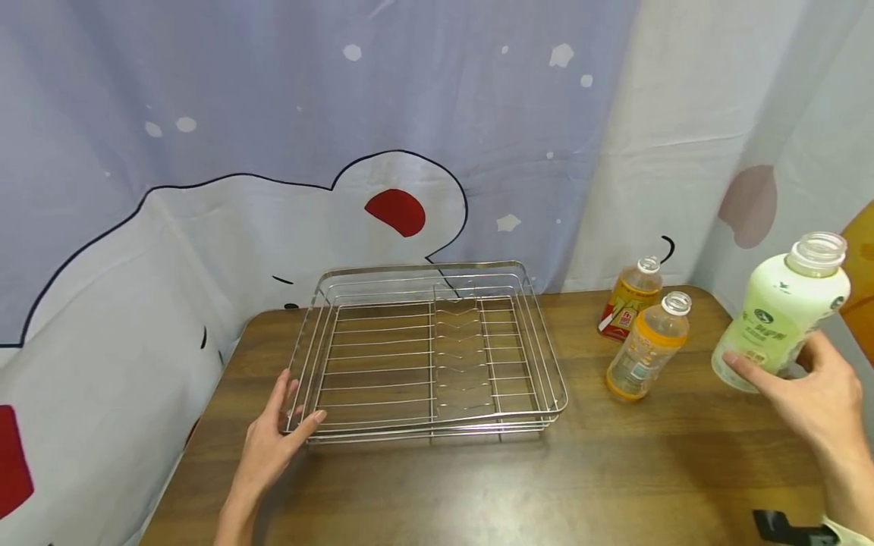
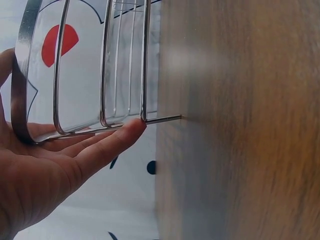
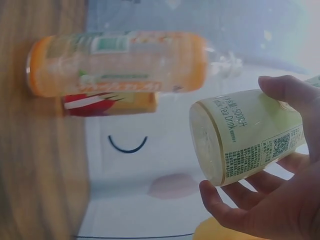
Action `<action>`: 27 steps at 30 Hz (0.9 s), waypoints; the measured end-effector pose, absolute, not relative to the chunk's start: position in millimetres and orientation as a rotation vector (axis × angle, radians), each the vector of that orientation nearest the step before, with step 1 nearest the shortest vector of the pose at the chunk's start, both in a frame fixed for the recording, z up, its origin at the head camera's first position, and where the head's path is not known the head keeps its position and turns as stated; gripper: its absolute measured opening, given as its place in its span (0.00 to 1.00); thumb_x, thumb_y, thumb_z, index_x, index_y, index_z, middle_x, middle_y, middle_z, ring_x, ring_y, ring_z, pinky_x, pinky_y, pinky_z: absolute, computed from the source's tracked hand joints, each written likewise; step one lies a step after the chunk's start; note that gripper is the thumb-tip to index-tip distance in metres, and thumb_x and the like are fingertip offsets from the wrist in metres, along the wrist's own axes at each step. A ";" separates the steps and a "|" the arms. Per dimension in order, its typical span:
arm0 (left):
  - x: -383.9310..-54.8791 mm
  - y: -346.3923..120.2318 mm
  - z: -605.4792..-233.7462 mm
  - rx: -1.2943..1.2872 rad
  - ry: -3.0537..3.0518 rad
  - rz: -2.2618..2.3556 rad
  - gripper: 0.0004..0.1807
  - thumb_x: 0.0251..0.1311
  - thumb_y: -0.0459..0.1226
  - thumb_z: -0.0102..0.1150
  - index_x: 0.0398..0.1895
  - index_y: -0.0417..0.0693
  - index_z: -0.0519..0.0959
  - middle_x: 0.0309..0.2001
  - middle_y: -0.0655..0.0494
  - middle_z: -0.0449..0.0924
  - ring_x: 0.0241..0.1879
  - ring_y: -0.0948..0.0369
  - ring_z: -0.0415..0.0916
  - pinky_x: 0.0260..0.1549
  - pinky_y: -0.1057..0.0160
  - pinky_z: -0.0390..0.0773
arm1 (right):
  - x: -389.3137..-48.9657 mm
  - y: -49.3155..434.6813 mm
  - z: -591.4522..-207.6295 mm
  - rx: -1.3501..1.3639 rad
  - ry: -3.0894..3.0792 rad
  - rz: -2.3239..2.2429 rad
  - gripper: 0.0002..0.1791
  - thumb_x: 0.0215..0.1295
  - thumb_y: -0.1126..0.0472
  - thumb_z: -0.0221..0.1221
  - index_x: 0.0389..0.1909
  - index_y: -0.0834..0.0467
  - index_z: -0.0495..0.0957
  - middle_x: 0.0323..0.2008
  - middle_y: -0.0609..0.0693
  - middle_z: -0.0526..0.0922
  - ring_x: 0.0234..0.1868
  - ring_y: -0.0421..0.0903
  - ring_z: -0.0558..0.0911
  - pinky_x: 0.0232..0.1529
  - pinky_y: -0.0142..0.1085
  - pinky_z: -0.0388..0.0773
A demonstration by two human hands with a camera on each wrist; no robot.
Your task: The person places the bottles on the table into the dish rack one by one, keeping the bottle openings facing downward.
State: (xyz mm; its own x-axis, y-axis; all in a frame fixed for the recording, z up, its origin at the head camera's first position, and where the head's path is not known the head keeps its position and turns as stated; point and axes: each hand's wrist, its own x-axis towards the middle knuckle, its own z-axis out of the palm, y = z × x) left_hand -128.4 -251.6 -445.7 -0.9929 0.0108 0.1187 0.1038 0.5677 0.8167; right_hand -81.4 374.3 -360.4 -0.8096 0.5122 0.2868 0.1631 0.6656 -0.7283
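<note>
On the left, my left hand (image 1: 269, 446) touches the front-left corner of a metal wire dish rack (image 1: 560, 407), thumb at the front and fairly straight fingers along the side. Seen from the left wrist, a fingertip (image 2: 134, 127) meets the lower wires. My right hand (image 1: 822, 387) grips a pale green milk tea bottle (image 1: 785, 303) without a cap, held tilted above the table; its base shows in the right wrist view. Left of it stand a capless clear bottle with orange bands (image 1: 649, 345) and, behind that, a capless bottle with a yellow-red label (image 1: 631, 299).
The brown wooden table (image 1: 437, 485) carries the rack and both standing bottles. A patterned curtain (image 1: 519, 144) hangs along the back and sides. A dark strap (image 1: 792, 527) shows near my right wrist.
</note>
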 end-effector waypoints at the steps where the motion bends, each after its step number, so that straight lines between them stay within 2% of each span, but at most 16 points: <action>1: -128.3 -251.9 -445.6 -0.101 -2.691 -1.418 0.51 0.64 0.48 0.64 0.80 0.55 0.41 0.74 0.38 0.55 0.59 0.38 0.72 0.62 0.36 0.64 | -81.6 372.7 -357.7 -0.508 -2.404 0.993 0.26 0.51 0.50 0.75 0.45 0.30 0.70 0.34 0.19 0.68 0.37 0.21 0.65 0.34 0.24 0.62; 7: -128.2 -253.0 -445.4 -0.124 -2.682 -1.447 0.51 0.65 0.47 0.63 0.80 0.53 0.41 0.74 0.36 0.54 0.60 0.37 0.71 0.63 0.37 0.62 | -83.8 362.9 -343.3 -0.407 -2.430 0.990 0.24 0.51 0.50 0.75 0.47 0.38 0.74 0.36 0.19 0.69 0.35 0.23 0.68 0.29 0.21 0.66; 13: -128.6 -253.8 -447.4 -0.146 -2.689 -1.439 0.51 0.65 0.47 0.63 0.80 0.51 0.40 0.73 0.35 0.54 0.59 0.36 0.71 0.62 0.36 0.62 | -85.4 354.3 -334.3 -0.339 -2.464 0.917 0.23 0.48 0.51 0.76 0.41 0.38 0.74 0.31 0.17 0.68 0.30 0.20 0.67 0.28 0.29 0.64; 19: -128.6 -253.9 -446.8 -0.140 -2.705 -1.388 0.51 0.64 0.49 0.63 0.80 0.50 0.42 0.73 0.35 0.55 0.58 0.38 0.73 0.60 0.36 0.66 | -87.9 345.7 -327.4 -0.290 -2.508 0.842 0.31 0.48 0.50 0.76 0.50 0.55 0.74 0.30 0.17 0.66 0.28 0.19 0.66 0.27 0.31 0.63; 21: -128.1 -254.0 -445.6 -0.129 -2.713 -1.365 0.51 0.64 0.50 0.63 0.80 0.49 0.43 0.73 0.35 0.55 0.58 0.38 0.73 0.57 0.35 0.69 | -88.7 343.0 -325.6 -0.268 -2.518 0.811 0.33 0.48 0.49 0.76 0.52 0.58 0.74 0.31 0.24 0.71 0.28 0.20 0.66 0.26 0.32 0.64; 24: -128.2 -254.2 -443.4 -0.106 -2.725 -1.321 0.50 0.63 0.51 0.64 0.80 0.50 0.45 0.73 0.35 0.55 0.58 0.37 0.73 0.52 0.33 0.72 | -89.7 339.0 -323.0 -0.239 -2.526 0.781 0.36 0.47 0.49 0.76 0.55 0.58 0.74 0.36 0.45 0.81 0.28 0.21 0.65 0.26 0.33 0.63; 26: -128.6 -254.6 -441.6 -0.095 -2.731 -1.294 0.50 0.63 0.52 0.64 0.80 0.50 0.46 0.73 0.35 0.55 0.58 0.37 0.73 0.51 0.33 0.72 | -91.0 336.1 -320.9 -0.223 -2.530 0.775 0.37 0.48 0.49 0.76 0.58 0.58 0.74 0.42 0.59 0.81 0.29 0.21 0.65 0.27 0.34 0.63; 27: -128.9 -254.8 -440.5 -0.088 -2.735 -1.280 0.50 0.62 0.52 0.64 0.80 0.50 0.46 0.73 0.35 0.54 0.59 0.37 0.72 0.51 0.32 0.72 | -91.9 334.5 -319.9 -0.214 -2.536 0.773 0.38 0.48 0.49 0.76 0.59 0.58 0.74 0.45 0.63 0.80 0.29 0.21 0.64 0.28 0.36 0.63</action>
